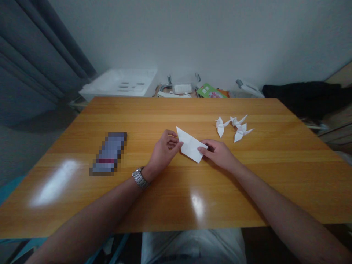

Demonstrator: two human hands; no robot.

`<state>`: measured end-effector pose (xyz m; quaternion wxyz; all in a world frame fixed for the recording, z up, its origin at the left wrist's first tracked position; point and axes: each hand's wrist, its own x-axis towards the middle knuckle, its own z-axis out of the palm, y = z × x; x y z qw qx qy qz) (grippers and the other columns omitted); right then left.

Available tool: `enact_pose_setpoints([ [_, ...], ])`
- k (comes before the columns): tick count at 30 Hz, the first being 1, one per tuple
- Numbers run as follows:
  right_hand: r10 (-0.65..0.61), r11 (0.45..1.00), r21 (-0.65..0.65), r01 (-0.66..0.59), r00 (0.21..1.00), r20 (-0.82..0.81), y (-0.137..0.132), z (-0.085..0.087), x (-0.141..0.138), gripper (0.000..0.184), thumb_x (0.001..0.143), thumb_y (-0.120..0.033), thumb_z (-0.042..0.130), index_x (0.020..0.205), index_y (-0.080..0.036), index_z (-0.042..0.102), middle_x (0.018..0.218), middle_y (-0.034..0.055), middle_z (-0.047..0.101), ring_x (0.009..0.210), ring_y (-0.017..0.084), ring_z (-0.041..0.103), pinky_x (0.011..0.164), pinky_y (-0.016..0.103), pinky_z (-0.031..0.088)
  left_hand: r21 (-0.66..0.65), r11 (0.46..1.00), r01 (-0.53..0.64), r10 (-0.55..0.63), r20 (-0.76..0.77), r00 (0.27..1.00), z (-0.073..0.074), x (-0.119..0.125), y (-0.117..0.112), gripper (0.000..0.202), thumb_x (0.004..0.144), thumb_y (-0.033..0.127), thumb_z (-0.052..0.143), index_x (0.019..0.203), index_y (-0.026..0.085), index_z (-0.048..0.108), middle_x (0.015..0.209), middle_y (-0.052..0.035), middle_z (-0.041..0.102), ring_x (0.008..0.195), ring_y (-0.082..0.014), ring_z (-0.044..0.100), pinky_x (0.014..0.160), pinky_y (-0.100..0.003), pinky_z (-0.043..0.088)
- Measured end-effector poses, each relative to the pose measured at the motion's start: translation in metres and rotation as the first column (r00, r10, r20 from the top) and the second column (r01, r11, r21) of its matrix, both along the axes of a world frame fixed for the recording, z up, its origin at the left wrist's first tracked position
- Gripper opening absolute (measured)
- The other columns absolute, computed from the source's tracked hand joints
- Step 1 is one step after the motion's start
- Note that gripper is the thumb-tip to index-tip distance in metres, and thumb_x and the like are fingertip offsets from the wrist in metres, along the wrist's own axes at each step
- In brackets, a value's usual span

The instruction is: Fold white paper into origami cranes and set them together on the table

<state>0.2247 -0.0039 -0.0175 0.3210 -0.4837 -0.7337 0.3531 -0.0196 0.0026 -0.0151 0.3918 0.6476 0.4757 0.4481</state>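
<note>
A white folded sheet of paper (190, 145) lies on the wooden table (176, 183) between both hands. My left hand (164, 151), with a metal watch on its wrist, pinches the paper's left edge. My right hand (218, 154) pinches its lower right corner with curled fingers. Three finished white paper cranes (233, 128) sit on the table a little behind and to the right of my right hand.
A blurred dark rectangular object (109, 154) lies on the table to the left of my left hand. Behind the table's far edge are a white box (121, 84), a green booklet (210, 91), cables and a black cloth (299, 93). Grey curtains (33, 62) hang at the left.
</note>
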Motion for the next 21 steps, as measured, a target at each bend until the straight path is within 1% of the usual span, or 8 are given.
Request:
enact_pose_setpoints([
  [2, -0.006, 1.0, 0.021, 0.006, 0.999, 0.033, 0.001, 0.0, 0.001, 0.024, 0.094, -0.036, 0.063, 0.108, -0.021, 0.076, 0.104, 0.0056, 0.08, 0.09, 0.024, 0.073, 0.079, 0.036, 0.056, 0.046, 0.999, 0.015, -0.01, -0.114, 0.993, 0.0, -0.003, 0.001, 0.026, 0.091, 0.028, 0.069, 0.108, 0.02, 0.052, 0.092, -0.0018, 0.068, 0.083, -0.0139, 0.07, 0.071, -0.025, 0.058],
  [5, -0.003, 0.999, 0.035, 0.001, 0.998, 0.055, 0.001, -0.001, 0.002, 0.029, 0.094, -0.032, 0.064, 0.118, -0.022, 0.075, 0.116, 0.0063, 0.079, 0.1, 0.026, 0.074, 0.088, 0.039, 0.057, 0.086, 0.994, 0.064, -0.04, -0.25, 0.967, 0.004, -0.006, 0.0, 0.021, 0.093, 0.026, 0.066, 0.109, 0.019, 0.054, 0.095, -0.0025, 0.069, 0.086, -0.0145, 0.07, 0.076, -0.027, 0.058],
  [7, 0.01, 0.999, 0.047, -0.013, 0.998, 0.068, 0.0, -0.001, 0.003, 0.031, 0.094, -0.03, 0.063, 0.122, -0.023, 0.074, 0.12, 0.0062, 0.078, 0.103, 0.026, 0.074, 0.091, 0.04, 0.058, 0.108, 0.99, 0.091, -0.051, -0.331, 0.942, 0.007, -0.008, -0.001, 0.018, 0.093, 0.024, 0.064, 0.108, 0.019, 0.055, 0.096, -0.0023, 0.07, 0.086, -0.0148, 0.069, 0.077, -0.028, 0.057],
  [12, -0.007, 0.996, 0.094, -0.005, 0.992, 0.124, -0.001, 0.0, 0.002, 0.032, 0.095, -0.029, 0.064, 0.125, -0.024, 0.074, 0.124, 0.0064, 0.076, 0.107, 0.027, 0.075, 0.094, 0.042, 0.058, 0.231, 0.964, 0.128, 0.014, -0.529, 0.848, 0.012, -0.012, -0.001, 0.02, 0.095, 0.025, 0.063, 0.113, 0.018, 0.058, 0.095, -0.0032, 0.066, 0.086, -0.0178, 0.065, 0.079, -0.031, 0.054],
  [13, -0.013, 0.995, 0.099, -0.001, 0.99, 0.141, -0.001, 0.0, 0.002, 0.032, 0.095, -0.029, 0.064, 0.125, -0.024, 0.073, 0.124, 0.0068, 0.076, 0.107, 0.027, 0.074, 0.095, 0.043, 0.058, 0.259, 0.952, 0.161, 0.013, -0.562, 0.827, 0.012, -0.012, -0.001, 0.019, 0.096, 0.026, 0.062, 0.113, 0.018, 0.06, 0.098, -0.0045, 0.066, 0.089, -0.0189, 0.064, 0.081, -0.033, 0.054],
  [15, -0.02, 0.994, 0.11, 0.001, 0.985, 0.169, -0.001, 0.001, 0.001, 0.032, 0.095, -0.03, 0.063, 0.125, -0.023, 0.074, 0.124, 0.0075, 0.076, 0.108, 0.028, 0.074, 0.096, 0.044, 0.058, 0.293, 0.917, 0.271, -0.033, -0.62, 0.784, 0.013, -0.012, -0.002, 0.019, 0.098, 0.027, 0.059, 0.114, 0.017, 0.063, 0.106, -0.0075, 0.066, 0.097, -0.0212, 0.063, 0.088, -0.036, 0.054],
  [18, -0.015, 0.991, 0.134, -0.009, 0.984, 0.178, -0.002, 0.002, 0.001, 0.032, 0.096, -0.03, 0.063, 0.124, -0.024, 0.074, 0.123, 0.0072, 0.076, 0.108, 0.028, 0.074, 0.097, 0.044, 0.058, 0.308, 0.851, 0.425, -0.106, -0.692, 0.714, 0.011, -0.011, -0.004, 0.025, 0.1, 0.03, 0.058, 0.121, 0.018, 0.066, 0.122, -0.0109, 0.065, 0.112, -0.024, 0.062, 0.101, -0.041, 0.052],
  [21, 0.004, 0.99, 0.141, -0.03, 0.984, 0.176, -0.001, 0.001, 0.002, 0.031, 0.096, -0.028, 0.062, 0.124, -0.025, 0.074, 0.123, 0.0066, 0.077, 0.108, 0.027, 0.075, 0.096, 0.043, 0.058, 0.294, 0.826, 0.48, -0.11, -0.753, 0.649, 0.008, -0.009, -0.007, 0.034, 0.1, 0.035, 0.06, 0.13, 0.017, 0.065, 0.133, -0.0129, 0.063, 0.121, -0.0268, 0.061, 0.108, -0.044, 0.05],
])
